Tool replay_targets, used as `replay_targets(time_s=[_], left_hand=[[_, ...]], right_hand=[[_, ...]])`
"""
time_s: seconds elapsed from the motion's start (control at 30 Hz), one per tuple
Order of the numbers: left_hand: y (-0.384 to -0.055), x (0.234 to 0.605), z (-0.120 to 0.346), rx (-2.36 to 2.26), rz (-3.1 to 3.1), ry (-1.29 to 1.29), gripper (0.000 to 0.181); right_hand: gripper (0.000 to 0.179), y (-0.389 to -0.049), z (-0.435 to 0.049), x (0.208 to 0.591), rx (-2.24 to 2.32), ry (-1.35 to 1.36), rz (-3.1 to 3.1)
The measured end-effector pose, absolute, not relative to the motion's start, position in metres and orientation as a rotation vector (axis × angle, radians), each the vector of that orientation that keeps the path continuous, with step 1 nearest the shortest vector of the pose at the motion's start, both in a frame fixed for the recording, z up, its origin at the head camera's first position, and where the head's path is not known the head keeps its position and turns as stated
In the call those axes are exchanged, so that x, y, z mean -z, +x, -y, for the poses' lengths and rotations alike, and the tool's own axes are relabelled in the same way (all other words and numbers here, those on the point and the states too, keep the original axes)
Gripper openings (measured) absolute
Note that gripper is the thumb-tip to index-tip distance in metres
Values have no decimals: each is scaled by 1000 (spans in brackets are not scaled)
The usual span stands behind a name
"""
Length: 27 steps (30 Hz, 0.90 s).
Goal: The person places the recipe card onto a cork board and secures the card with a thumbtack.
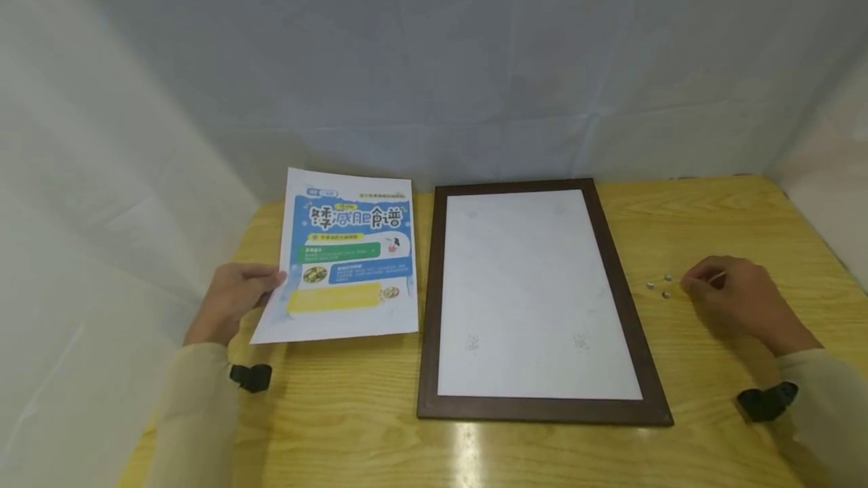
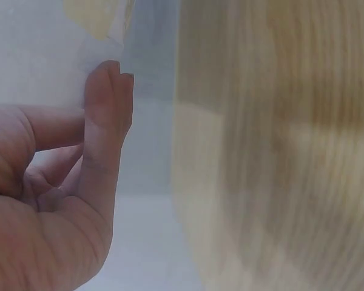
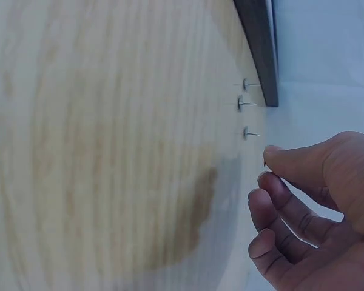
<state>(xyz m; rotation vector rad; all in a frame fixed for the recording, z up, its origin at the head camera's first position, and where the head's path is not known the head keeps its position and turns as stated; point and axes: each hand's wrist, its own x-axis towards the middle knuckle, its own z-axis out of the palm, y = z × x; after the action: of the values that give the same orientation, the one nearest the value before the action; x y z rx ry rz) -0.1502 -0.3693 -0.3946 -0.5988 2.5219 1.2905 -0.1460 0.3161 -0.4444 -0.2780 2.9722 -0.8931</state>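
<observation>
The left hand (image 1: 233, 298) pinches a printed sheet (image 1: 349, 262); the right hand (image 1: 742, 303) curls beside 3 tacks (image 3: 240, 103), whether gripping anything I cannot tell.

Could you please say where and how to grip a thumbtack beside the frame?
Probably pinch the thumbtack by its head's rim, low from the right: it rests head-down with its pin pointing up, and the frame lies to its left.

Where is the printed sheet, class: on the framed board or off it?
Off: the left hand holds the printed sheet beside the framed board, overlapping none of it in the head view.
</observation>
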Motion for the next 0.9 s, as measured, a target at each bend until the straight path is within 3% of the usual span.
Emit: replay_targets(time_s=[0.43, 0.9], left_hand=[[-158, 372, 337, -1379, -2526, -519, 56], [-176, 371, 294, -1455, -2480, -419, 44]], right_hand=[[10, -145, -307, 433, 877, -340, -3071], [8, -144, -286, 418, 877, -394, -3093]])
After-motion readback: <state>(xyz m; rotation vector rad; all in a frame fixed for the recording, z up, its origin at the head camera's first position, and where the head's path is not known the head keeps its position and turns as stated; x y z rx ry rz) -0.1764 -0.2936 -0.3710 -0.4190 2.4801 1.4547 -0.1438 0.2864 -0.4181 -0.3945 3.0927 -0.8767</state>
